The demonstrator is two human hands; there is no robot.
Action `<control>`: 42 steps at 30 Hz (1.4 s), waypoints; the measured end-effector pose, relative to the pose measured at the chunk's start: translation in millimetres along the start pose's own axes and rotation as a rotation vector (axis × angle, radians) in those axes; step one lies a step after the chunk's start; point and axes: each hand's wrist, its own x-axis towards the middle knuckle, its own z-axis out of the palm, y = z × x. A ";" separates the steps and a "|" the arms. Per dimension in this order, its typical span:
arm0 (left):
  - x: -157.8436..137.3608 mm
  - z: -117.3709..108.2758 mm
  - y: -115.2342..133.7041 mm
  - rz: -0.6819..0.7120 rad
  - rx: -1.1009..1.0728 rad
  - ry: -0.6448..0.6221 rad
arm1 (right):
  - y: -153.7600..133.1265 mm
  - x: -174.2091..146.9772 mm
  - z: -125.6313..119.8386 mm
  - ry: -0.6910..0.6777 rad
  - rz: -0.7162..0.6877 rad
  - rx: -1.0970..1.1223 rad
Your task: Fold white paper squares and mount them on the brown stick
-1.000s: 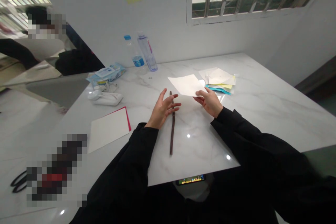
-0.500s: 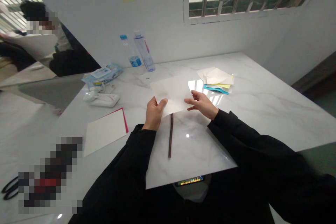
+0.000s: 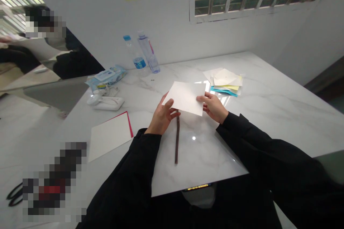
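A white sheet of paper (image 3: 186, 96) is held above the table between my two hands. My left hand (image 3: 161, 116) grips its left edge, thumb on top and the other fingers underneath. At the right edge, my right hand (image 3: 214, 107) pinches the sheet between thumb and fingers. Below the paper a thin dark brown stick (image 3: 177, 139) lies on the marble-patterned table (image 3: 209, 157), its far end hidden by the sheet and my left fingers.
White sheets over a red one (image 3: 110, 136) lie at left. Behind are a white device (image 3: 107, 103), a wipes pack (image 3: 107, 77) and two bottles (image 3: 139, 61) (image 3: 150, 55). Coloured papers (image 3: 225, 82) sit back right. Black handles (image 3: 14, 193) show near left. A person (image 3: 70, 61) sits beyond.
The paper has turned and tilted, so its face looks brighter. My left fingers have shifted beneath its edge, and my right hand has closed onto its right edge.
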 end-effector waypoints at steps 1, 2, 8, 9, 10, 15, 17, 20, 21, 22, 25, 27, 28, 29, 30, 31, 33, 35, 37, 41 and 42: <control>0.2 0.6 -1.9 0.016 0.027 0.024 | -0.5 -2.9 2.6 -0.030 0.012 0.002; 0.6 1.0 -4.4 0.032 0.051 0.061 | -1.2 -5.9 5.3 -0.060 0.016 -0.004; 7.4 -4.5 -19.3 0.122 0.152 0.278 | -5.5 -17.8 14.5 -0.110 -0.081 -0.124; 8.3 -5.8 -20.2 0.149 0.192 0.294 | -6.2 -18.2 14.8 -0.097 -0.098 -0.136; 8.9 -6.8 -20.6 0.176 0.236 0.310 | -6.8 -18.4 15.0 -0.081 -0.112 -0.142; 6.7 -3.9 -16.8 0.151 0.239 0.323 | -10.6 -17.9 14.9 -0.035 -0.099 -0.032; 5.3 -1.2 -13.7 0.108 0.139 0.283 | -12.1 -16.0 13.4 -0.037 -0.041 0.096; 5.0 0.4 -10.0 0.082 0.032 0.234 | -13.7 -11.9 9.6 -0.019 0.033 0.242; 5.5 0.0 -9.8 0.079 0.013 0.229 | -14.1 -11.1 8.7 -0.015 0.046 0.252; 6.2 -0.7 -10.1 0.078 0.003 0.230 | -14.5 -11.0 8.2 -0.020 0.052 0.244; 8.2 -3.5 -14.0 0.108 0.054 0.268 | -15.5 -15.6 10.6 -0.122 0.051 0.181; 8.8 -4.9 -17.0 0.134 0.161 0.296 | -15.4 -20.3 13.9 -0.227 0.054 0.146; 8.8 -5.3 -18.1 0.149 0.228 0.302 | -15.1 -22.0 15.2 -0.271 0.056 0.136; 8.7 -5.6 -18.7 0.164 0.294 0.303 | -14.6 -22.8 15.8 -0.306 0.060 0.130; 8.5 -5.9 -18.9 0.179 0.350 0.298 | -14.0 -22.6 15.8 -0.328 0.066 0.124; 8.2 -6.0 -18.6 0.191 0.392 0.293 | -13.3 -21.3 14.9 -0.340 0.074 0.115; 7.6 -6.2 -17.1 0.206 0.439 0.300 | -11.9 -16.6 11.4 -0.339 0.090 0.090; 7.1 -6.4 -15.2 0.216 0.476 0.341 | -10.5 -11.6 7.5 -0.321 0.095 0.087; 6.9 -6.6 -13.5 0.233 0.507 0.389 | -9.3 -9.5 5.3 -0.321 0.086 0.111; 7.1 -6.8 -13.0 0.253 0.507 0.416 | -7.7 -14.2 6.1 -0.369 0.015 0.104; 7.2 -6.9 -13.4 0.249 0.496 0.420 | -7.2 -15.4 6.4 -0.384 -0.020 0.085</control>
